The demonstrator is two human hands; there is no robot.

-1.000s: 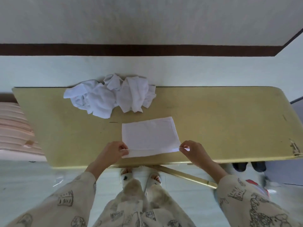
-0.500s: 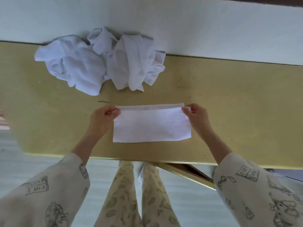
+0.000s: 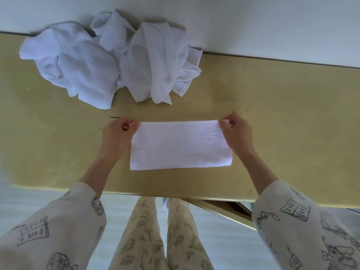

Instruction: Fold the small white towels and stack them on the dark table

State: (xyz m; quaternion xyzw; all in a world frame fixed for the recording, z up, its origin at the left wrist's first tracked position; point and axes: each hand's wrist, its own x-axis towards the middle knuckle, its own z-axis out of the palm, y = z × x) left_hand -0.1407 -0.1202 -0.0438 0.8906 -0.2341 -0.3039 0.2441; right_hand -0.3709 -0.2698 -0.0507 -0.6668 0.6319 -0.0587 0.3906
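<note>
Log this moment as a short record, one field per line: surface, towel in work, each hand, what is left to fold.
surface: yellowish table, set against a pale wall
towel in work: folded white towel, a flat rectangle lying near the table's front edge
left hand: left hand pinches the towel's far left corner
right hand: right hand pinches the towel's far right corner
left to fold: pile of crumpled white towels at the back of the table, apart from the folded one
stack: none visible yet
</note>
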